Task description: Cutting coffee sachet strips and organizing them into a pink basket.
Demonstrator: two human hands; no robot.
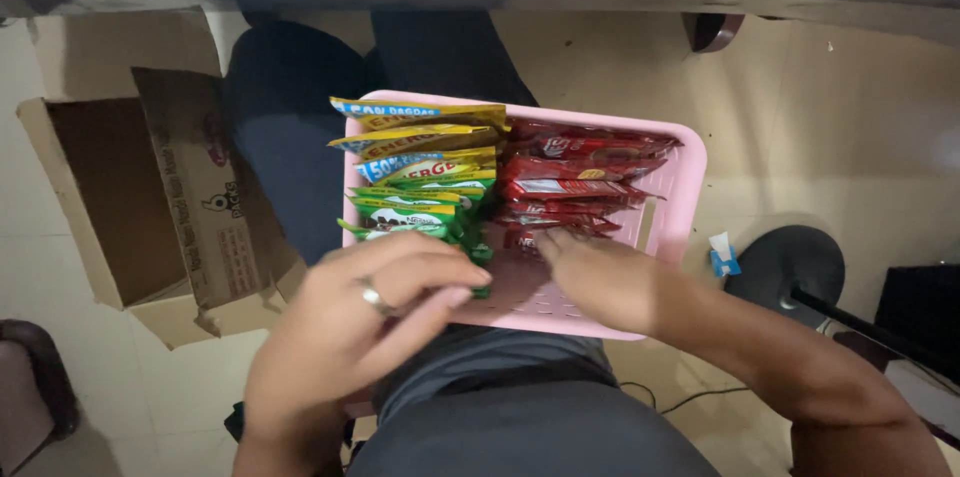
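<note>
we note one pink plastic basket (678,199) resting on the lap. in it stand two rows of sachets: about seven green and yellow sachets (425,172) left, about five red sachets (575,177) right. our left hand (350,327) pinches one green sachet (478,255); right hand (600,277) fingers (551,240) spread on the red row, holding nothing. one open cardboard box (160,207) sits on the floor left.

Pink basket (675,202) on lap (300,127)

Both hands (350,322) (600,277) low, fingers curled, nearly meeting.
</note>
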